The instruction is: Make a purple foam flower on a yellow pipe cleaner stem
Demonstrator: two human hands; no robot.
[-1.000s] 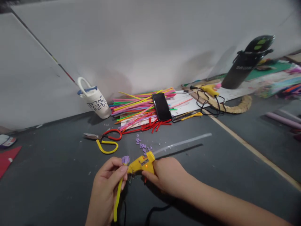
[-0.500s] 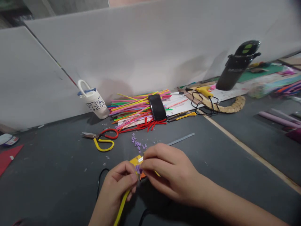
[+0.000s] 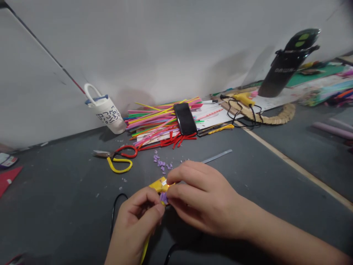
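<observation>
My left hand is closed in a pinch around a yellow pipe cleaner, which hangs below the palm. Small purple pieces cluster at its top, between the fingertips of both hands. From the other side, my right hand has its fingers closed at this purple cluster. Just beyond the hands lies a yellow glue gun, partly hidden by the fingers. Loose purple bits are scattered on the dark table behind it.
Scissors with red and yellow handles lie left. Behind are a pile of coloured pipe cleaners, a phone, a white cup, a second glue gun and a black bottle. A black cord runs beside my left hand.
The view has tilted down and shifted slightly. Both hands stay together at the purple cluster; less of the yellow pipe cleaner shows below my left hand.
</observation>
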